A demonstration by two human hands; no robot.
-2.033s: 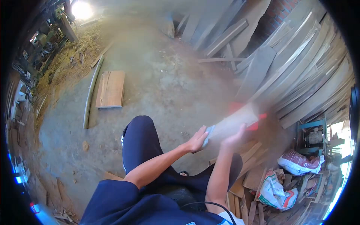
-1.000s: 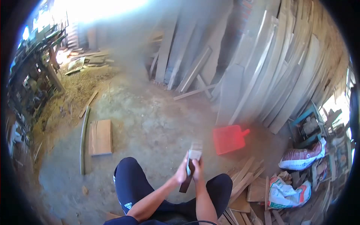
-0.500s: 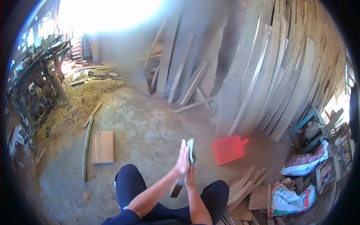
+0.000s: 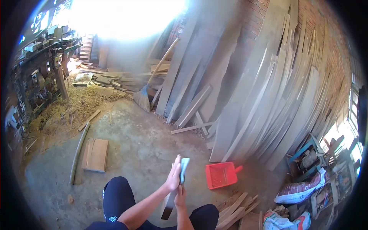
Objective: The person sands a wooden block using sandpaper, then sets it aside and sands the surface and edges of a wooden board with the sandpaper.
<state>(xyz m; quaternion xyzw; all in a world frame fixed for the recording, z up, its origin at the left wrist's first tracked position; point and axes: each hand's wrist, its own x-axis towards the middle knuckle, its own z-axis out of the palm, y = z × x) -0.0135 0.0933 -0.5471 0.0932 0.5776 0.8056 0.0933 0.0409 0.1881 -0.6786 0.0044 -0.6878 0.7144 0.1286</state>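
My left hand (image 4: 174,175) has its fingers stretched upward, pressed along a pale blue-green folded sheet (image 4: 184,167) that could be cloth or sandpaper. The sheet lies against the upper part of a narrow wooden piece (image 4: 167,211), whose dark lower end points down between my knees. Lower on that same piece, my right hand (image 4: 180,197) is closed around it. My left hand and the sheet cover most of the wood's upper part.
A red dustpan (image 4: 222,175) lies ahead to the right, near wood offcuts (image 4: 238,207). On the left are a wooden block (image 4: 95,155) and a long pole (image 4: 79,153). Boards (image 4: 245,126) lean on the wall beside a broom (image 4: 143,99). Sacks (image 4: 301,189) lie at right.
The view has shifted, so my hands and the floor objects appear lower and further left. Both hands stay on the wooden piece, with the sheet against its upper part.
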